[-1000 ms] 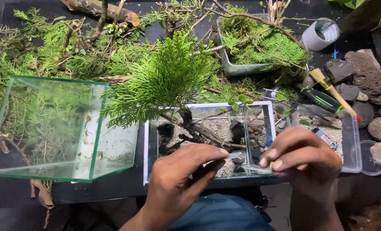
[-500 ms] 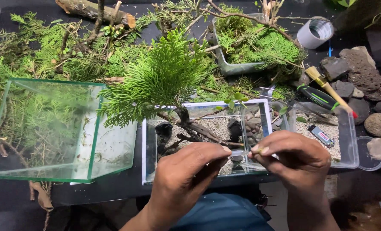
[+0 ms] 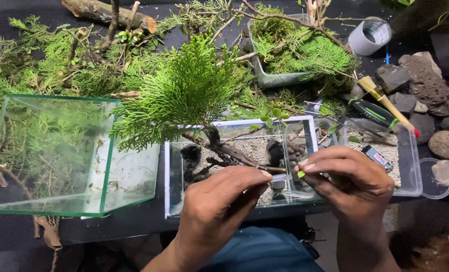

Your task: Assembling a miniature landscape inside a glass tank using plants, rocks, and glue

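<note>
Dark table [image 3: 133, 226], twig [image 3: 244, 157] lying left-right

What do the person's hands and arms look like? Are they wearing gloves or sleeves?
No gloves. Both the left hand and the right hand are bare, and no rings, watch or bracelets show. The forearms are bare too, with no sleeves in view down to the bottom edge of the picture. The fingernails are short and plain. Blue trousers show between the arms.
</note>
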